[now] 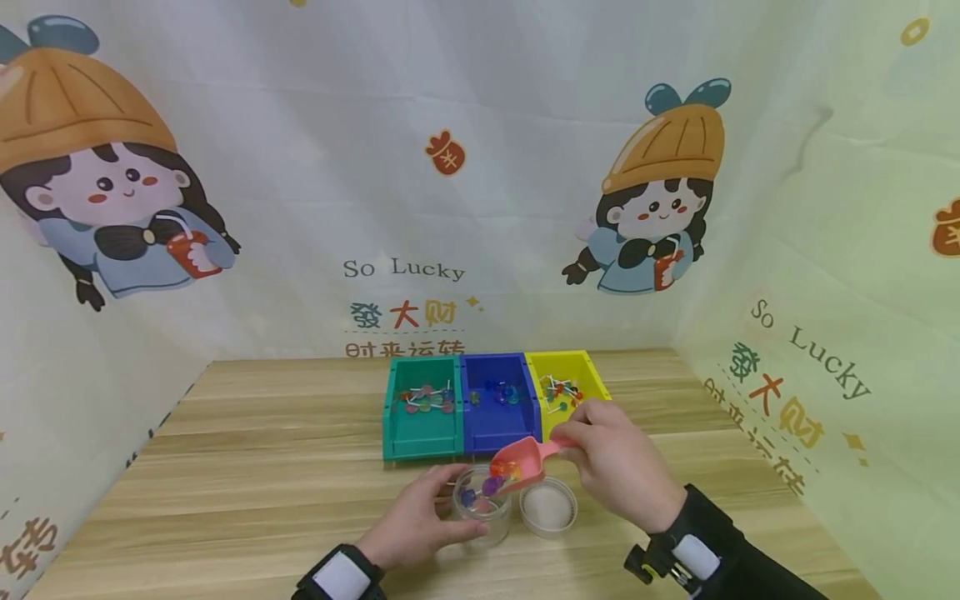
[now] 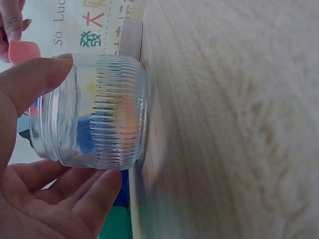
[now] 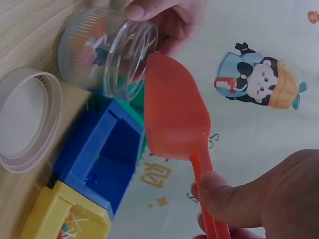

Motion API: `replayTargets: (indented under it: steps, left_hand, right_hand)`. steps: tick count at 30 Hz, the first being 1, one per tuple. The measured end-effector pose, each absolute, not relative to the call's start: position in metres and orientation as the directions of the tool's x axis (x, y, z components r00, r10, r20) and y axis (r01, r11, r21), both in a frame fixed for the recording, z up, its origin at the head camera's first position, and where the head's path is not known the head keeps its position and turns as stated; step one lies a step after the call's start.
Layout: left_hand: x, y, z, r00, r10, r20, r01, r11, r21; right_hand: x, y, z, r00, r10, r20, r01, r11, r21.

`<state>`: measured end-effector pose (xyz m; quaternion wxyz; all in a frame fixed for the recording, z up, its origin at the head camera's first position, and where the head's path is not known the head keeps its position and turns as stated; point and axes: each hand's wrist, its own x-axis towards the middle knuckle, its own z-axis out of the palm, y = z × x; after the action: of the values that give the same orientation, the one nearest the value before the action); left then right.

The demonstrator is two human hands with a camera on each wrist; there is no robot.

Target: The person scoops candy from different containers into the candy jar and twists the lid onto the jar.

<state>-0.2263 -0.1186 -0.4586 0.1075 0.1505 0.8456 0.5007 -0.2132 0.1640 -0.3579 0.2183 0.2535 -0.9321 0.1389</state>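
Observation:
My left hand (image 1: 416,517) grips a clear ribbed glass jar (image 2: 114,112) standing on the table, thumb on one side and fingers on the other. A few coloured pieces, blue and pinkish, show inside it in the head view. My right hand (image 1: 618,462) pinches the handle of a coral-pink scoop (image 3: 174,109), thumb on top. The scoop's front edge is over the jar's mouth. Orange and purple shiny pieces (image 1: 492,486) lie at its lip; their exact kind is too small to tell. Beside the jar, a white round lid (image 1: 549,507) lies on the table.
Behind the jar stand three joined bins: green (image 1: 423,435), blue (image 1: 501,433) and yellow (image 1: 596,375). Green and yellow hold small stick-like coloured pieces; blue holds shiny bluish ones. A printed cloth (image 1: 517,208) hangs behind and beside the wooden table (image 1: 247,467).

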Motion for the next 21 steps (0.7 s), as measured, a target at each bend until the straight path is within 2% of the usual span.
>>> replayTargets:
  steps: [7,12,21]
  left_hand:
    - [-0.2278,-0.1189,-0.46,-0.932,0.36,-0.041,0.135,0.45,0.883]
    - [-0.2271,-0.1184,-0.46,-0.93,0.365,-0.031,0.143,0.439,0.887]
    - [-0.2285,-0.1183,-0.4616,-0.932,0.363,-0.028,0.147,0.446,0.883]
  right_hand:
    - [-0.2113,0.1573,-0.3535,-0.697,-0.478,0.534,-0.585,0.81,-0.039]
    - [-0.2111,0.1564,-0.3524,-0.664,-0.502,0.555,-0.594,0.804,0.017]
    - [-0.2119,0.1567,-0.3534,-0.692,-0.486,0.534,-0.566,0.824,0.016]
